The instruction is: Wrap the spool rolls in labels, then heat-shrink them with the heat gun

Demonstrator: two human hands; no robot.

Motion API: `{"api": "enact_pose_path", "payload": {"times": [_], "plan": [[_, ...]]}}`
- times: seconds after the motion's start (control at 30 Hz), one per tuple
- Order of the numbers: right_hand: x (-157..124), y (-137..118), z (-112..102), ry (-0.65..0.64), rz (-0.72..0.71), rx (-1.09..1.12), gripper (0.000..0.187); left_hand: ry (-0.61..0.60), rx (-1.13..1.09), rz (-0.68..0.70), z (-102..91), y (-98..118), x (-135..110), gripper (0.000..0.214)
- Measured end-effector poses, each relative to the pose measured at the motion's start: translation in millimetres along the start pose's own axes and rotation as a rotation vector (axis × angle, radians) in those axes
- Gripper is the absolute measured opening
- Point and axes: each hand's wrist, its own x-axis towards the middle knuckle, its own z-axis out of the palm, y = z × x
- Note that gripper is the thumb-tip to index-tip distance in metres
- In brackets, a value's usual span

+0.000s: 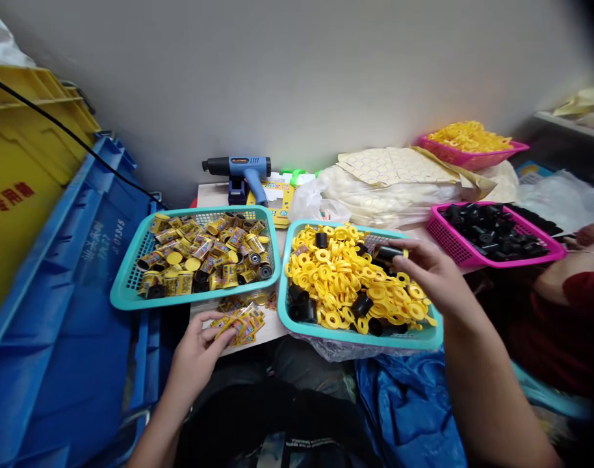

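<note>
My right hand [426, 276] is shut on a short black cylinder [388, 254] with a yellow rim, above a teal plastic basket [360, 338]. That basket holds many yellow rings [336, 279] and several black cylinders [362, 305]. My left hand [194, 348] is at the table's front edge, its fingers pinching yellow printed sleeves [241, 323] from a small loose pile. Behind it, a second teal basket [194, 298] is full of black cylinders [153, 260] wrapped in yellow printed sleeves.
A blue heat gun [243, 172] stands at the back of the table beside white bags [385, 195]. Pink baskets hold black cylinders [492, 232] and yellow rings [467, 138]. A co-worker's hand [589, 239] and red sleeve [587, 292] are at right. Blue and yellow crates [73, 273] line the left.
</note>
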Motion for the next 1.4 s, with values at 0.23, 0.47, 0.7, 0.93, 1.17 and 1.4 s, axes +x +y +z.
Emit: {"api": "enact_pose_path", "payload": {"times": [0.23, 0.47, 0.7, 0.93, 1.17, 1.4], "plan": [[-55.0, -35.7, 111.4, -0.401, 0.207, 0.711, 0.034, -0.082, -0.138, 0.038, 24.2, 31.9, -20.4, 0.042], [-61.4, -45.5, 139.8, -0.571, 0.267, 0.77, 0.034, -0.063, -0.196, 0.041, 25.8, 29.8, -21.9, 0.039], [-62.3, -43.1, 138.6, -0.696, 0.259, 0.524, 0.036, -0.244, -0.245, -0.03, 25.0, 33.2, -20.2, 0.031], [-74.9, -36.8, 151.5, -0.559, -0.043, 0.463, 0.035, -0.298, -0.284, -0.036, 34.0, 34.5, -28.1, 0.032], [-94.0, -34.2, 174.9, -0.695, 0.474, 1.183, 0.041, -0.288, -0.344, 0.076, 43.9, 25.4, -35.2, 0.025], [-99.8, -32.7, 186.5, -0.679, 0.476, 1.326, 0.04, -0.278, -0.339, 0.056, 43.1, 31.6, -36.4, 0.025]]}}
